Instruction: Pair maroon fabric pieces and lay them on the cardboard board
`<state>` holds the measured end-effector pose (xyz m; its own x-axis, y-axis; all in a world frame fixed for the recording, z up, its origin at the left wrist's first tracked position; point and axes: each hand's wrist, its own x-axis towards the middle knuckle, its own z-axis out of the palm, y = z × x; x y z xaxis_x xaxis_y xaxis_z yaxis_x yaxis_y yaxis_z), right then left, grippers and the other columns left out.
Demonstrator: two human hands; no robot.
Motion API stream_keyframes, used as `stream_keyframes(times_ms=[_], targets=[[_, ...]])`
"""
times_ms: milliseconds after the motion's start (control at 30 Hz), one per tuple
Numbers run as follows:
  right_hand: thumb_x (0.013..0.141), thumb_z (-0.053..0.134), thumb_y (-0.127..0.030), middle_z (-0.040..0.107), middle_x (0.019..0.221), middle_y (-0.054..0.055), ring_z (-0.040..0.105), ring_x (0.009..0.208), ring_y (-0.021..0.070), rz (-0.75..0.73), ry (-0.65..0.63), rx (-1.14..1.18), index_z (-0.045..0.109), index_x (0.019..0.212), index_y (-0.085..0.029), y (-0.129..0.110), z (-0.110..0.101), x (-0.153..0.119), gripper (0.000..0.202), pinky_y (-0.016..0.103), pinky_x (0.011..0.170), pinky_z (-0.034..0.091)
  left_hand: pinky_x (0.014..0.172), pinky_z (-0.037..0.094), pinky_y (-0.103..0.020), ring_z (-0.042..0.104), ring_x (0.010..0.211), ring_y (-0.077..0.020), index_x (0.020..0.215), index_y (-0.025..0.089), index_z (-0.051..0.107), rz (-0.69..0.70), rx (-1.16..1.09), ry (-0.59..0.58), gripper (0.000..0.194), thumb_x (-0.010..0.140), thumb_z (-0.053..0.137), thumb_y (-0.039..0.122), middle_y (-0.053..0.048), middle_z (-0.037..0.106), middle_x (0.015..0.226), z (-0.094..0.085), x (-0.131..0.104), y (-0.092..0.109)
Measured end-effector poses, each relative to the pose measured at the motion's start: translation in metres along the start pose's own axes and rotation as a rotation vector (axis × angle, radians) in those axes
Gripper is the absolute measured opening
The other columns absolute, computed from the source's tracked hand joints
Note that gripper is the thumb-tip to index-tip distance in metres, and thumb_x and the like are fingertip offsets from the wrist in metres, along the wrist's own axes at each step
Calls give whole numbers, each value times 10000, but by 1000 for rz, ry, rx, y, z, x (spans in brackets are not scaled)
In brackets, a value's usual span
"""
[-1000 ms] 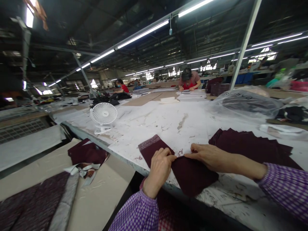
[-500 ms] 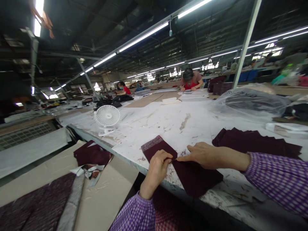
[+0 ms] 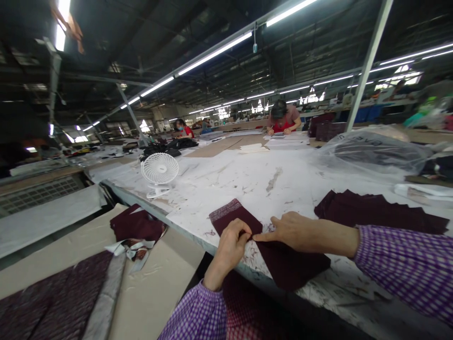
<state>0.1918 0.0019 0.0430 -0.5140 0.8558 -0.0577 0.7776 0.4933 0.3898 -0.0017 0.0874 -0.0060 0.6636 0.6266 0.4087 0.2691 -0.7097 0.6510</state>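
Observation:
A dark maroon fabric piece (image 3: 293,264) lies across the front edge of the white-covered table, its lower part hanging over the edge. Its far end has a speckled lighter band. My left hand (image 3: 231,245) pinches the cloth at its middle between thumb and fingertips. From the right, my right hand (image 3: 292,231) rests on the same piece, index finger stretched out so its tip meets the pinched spot, thumb held apart. The right hand's other fingers are partly hidden. Right of that hand is a fanned stack of maroon fabric pieces (image 3: 375,212).
A small white fan (image 3: 160,169) stands near the table's left edge. A clear plastic bag (image 3: 378,151) lies at the right. Lower left, maroon cloth scraps (image 3: 138,224) rest on a beige surface (image 3: 170,264). A co-worker (image 3: 283,118) leans over the table's far end.
My right index fingertip has slid slightly left along the cloth, closer to my left fingertips. The left hand keeps its pinch. The whole view has shifted a little.

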Motion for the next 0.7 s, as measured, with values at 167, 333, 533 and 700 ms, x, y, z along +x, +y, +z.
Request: stream_keyframes(times_ms=[167, 333, 533, 700], targets=[[865, 522, -213, 603, 955, 103, 587, 765, 199, 206, 37, 209, 458, 1337, -269, 6, 10, -8, 480, 296, 664, 391, 821, 418, -352, 480, 905, -206, 918, 185, 551, -20, 129, 34, 163, 764, 592, 156, -32, 555, 908, 3, -1, 0], [807, 594, -215, 625, 850, 48, 555, 861, 191, 337, 22, 589, 629, 918, -187, 8, 5, -29, 120, 295, 784, 411, 837, 404, -397, 475, 902, -231, 884, 168, 549, 59, 283, 20, 73, 813, 551, 189, -56, 551, 919, 12, 0, -3], [854, 460, -260, 630, 886, 59, 565, 768, 166, 553, 133, 809, 563, 933, -172, 27, -13, -84, 156, 276, 688, 434, 769, 406, -381, 495, 864, -236, 804, 177, 563, 122, 524, 2, 160, 880, 423, 159, -50, 573, 864, 16, 0, 2], [779, 517, -341, 653, 973, 71, 599, 905, 221, 815, 220, 764, 550, 1028, -191, 83, 11, -145, 293, 336, 796, 452, 785, 422, -362, 510, 859, -226, 870, 168, 572, 158, 531, -32, 119, 885, 474, 234, -52, 588, 883, 10, 1, 2]])
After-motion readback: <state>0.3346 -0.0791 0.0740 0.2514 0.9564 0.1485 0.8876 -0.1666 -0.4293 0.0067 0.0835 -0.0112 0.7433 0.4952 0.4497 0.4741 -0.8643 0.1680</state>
